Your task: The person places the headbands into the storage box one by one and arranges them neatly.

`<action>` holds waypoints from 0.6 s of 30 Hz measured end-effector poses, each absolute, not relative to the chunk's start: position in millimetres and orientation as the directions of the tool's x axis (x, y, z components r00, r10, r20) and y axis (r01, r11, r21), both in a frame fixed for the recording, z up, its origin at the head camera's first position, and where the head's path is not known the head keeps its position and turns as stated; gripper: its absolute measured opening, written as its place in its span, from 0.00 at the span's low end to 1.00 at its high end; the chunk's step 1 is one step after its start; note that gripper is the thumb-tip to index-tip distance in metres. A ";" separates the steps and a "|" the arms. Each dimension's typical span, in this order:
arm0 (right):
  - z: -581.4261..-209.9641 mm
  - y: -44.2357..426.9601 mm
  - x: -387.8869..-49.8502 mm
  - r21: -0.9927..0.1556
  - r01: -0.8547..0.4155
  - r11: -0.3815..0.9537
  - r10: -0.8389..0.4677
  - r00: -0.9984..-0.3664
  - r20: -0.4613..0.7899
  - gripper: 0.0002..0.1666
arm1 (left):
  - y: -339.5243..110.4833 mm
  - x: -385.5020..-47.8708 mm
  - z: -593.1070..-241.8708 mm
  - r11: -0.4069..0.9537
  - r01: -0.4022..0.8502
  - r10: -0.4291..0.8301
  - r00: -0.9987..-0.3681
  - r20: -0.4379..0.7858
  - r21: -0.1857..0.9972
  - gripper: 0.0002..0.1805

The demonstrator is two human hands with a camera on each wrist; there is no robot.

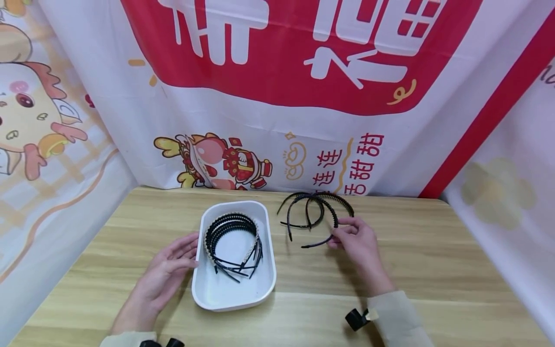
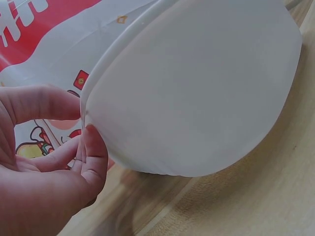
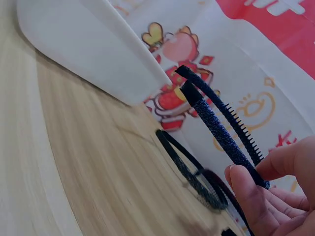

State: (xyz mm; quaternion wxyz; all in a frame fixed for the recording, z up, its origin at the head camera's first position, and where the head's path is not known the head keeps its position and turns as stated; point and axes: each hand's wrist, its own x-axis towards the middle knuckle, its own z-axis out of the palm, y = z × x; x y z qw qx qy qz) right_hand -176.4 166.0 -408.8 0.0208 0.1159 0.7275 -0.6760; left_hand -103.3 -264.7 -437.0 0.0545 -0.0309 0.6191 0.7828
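My right hand (image 1: pixel 356 238) pinches a black toothed headband (image 3: pixel 216 129) near one end between thumb and fingers, holding it above the table. Behind it, more black headbands (image 1: pixel 329 195) lie overlapping near the back of the table. On the left, my left hand (image 1: pixel 173 260) grips the left side of a white tub (image 1: pixel 234 300), with fingers against its outer wall in the left wrist view. Inside the tub lie several stacked headbands (image 1: pixel 231 219), black ones with teeth and one with a beaded, light-coloured edge.
A wooden table (image 1: pixel 433 270) carries everything. Printed cloth (image 1: pixel 269 135) with red and white patterns hangs right behind its back edge, and more cloth (image 1: pixel 56 144) closes off the left and right sides.
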 end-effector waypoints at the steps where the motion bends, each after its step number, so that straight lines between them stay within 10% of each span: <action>1: -408.3 161.9 -176.7 -0.979 0.194 0.060 0.137 -0.973 -0.185 0.25 | -264.7 -102.4 -437.8 -0.226 -0.124 0.047 -0.992 -0.117 0.966 0.32; 18: -379.9 92.1 -193.1 -0.971 0.095 0.217 -0.074 -0.991 -0.114 0.23 | -265.6 -102.4 -437.4 -0.225 -0.129 0.051 -0.991 -0.121 0.966 0.34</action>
